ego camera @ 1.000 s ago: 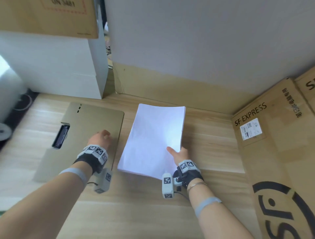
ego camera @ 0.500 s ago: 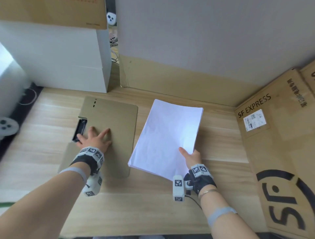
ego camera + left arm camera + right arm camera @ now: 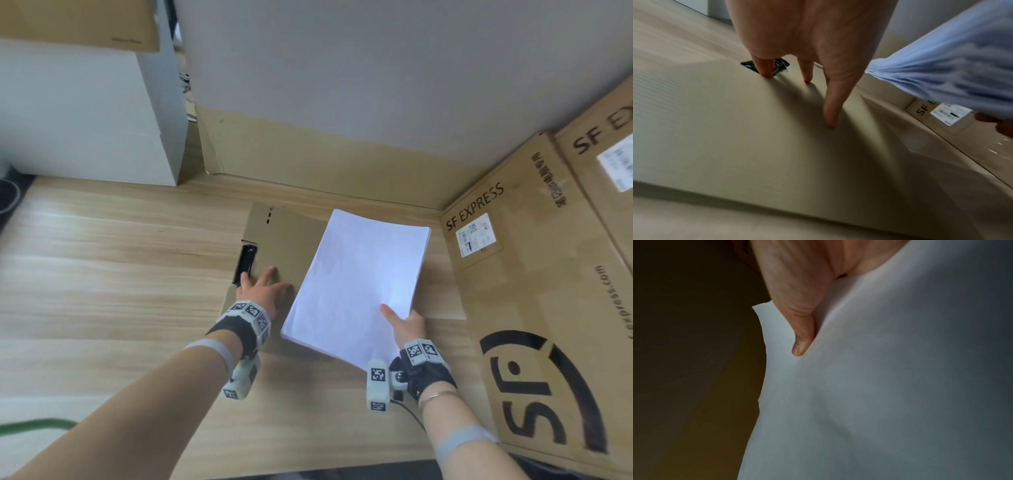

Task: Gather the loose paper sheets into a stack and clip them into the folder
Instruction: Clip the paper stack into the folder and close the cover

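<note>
One paper stack (image 3: 356, 281) pinched by right hand (image 3: 407, 325)

The folder (image 3: 284, 240) lies flat on the table (image 3: 113, 274) — the paper stack (image 3: 356, 284) overlaps its right side, boxes (image 3: 534, 274) further right.

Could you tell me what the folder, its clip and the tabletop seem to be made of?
Folder: looks like matte tan card or plastic board, flat and unglossy; hard to say which.
Clip: apparently metal, with bright glints in the left wrist view.
Tabletop: pale wood or wood-look laminate, showing grain lines.
</note>
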Action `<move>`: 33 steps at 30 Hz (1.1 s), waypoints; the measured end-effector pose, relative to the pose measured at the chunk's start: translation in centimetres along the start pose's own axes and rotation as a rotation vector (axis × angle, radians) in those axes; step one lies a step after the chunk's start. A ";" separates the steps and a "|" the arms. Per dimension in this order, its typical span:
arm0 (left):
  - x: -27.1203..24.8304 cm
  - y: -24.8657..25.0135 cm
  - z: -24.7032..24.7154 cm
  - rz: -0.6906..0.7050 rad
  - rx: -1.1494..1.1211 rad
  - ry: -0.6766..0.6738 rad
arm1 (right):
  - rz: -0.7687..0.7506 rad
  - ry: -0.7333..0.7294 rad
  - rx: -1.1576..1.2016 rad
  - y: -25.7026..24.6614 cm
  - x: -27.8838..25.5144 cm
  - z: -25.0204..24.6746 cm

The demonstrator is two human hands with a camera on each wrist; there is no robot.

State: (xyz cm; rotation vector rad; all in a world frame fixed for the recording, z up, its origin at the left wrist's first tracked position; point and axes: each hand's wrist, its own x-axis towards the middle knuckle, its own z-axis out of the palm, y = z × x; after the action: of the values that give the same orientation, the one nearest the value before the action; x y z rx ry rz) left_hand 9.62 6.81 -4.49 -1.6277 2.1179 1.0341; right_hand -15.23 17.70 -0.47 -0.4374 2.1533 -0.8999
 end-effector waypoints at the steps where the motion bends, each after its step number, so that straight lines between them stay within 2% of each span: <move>1: 0.2 0.2 0.3 0.022 0.013 -0.032 | 0.000 -0.001 0.002 0.1 0.2 -0.4; 4: 0.2 -0.1 1.0 0.069 0.105 -0.107 | 0.018 -0.006 0.021 0.5 0.8 -1.5; 10: -2.1 -0.5 1.4 0.116 0.454 -0.180 | 0.031 -0.016 0.056 0.9 1.3 -1.6; 15: -2.1 -0.9 2.6 0.090 0.383 -0.207 | 0.031 -0.035 0.078 0.8 1.2 -1.2; 21: -4.0 -1.1 1.9 0.154 0.336 -0.142 | 0.000 -0.020 0.166 -0.2 1.3 -2.7; 23: -4.5 -1.6 1.0 0.162 0.230 -0.109 | -0.025 -0.006 0.183 -1.0 1.6 -3.6; 26: -4.6 -4.0 -0.2 0.185 -0.043 -0.068 | -0.074 0.012 0.196 -2.2 2.1 -4.5; 29: -5.5 -6.0 -1.3 0.200 -0.335 0.030 | -0.102 0.012 0.217 -2.6 2.3 -4.3; 31: -6.4 -6.8 -1.9 0.111 -0.653 0.103 | -0.105 -0.003 0.219 -2.4 2.2 -3.6; 33: -6.9 -7.5 -2.0 -0.047 -0.720 0.175 | -0.086 -0.016 0.196 -1.7 2.2 -2.4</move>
State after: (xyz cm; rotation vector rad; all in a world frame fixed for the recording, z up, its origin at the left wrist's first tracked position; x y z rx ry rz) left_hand 19.23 9.67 -1.66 -2.1186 1.8979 1.8431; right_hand -18.44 16.48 0.79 -0.4396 2.0203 -1.1400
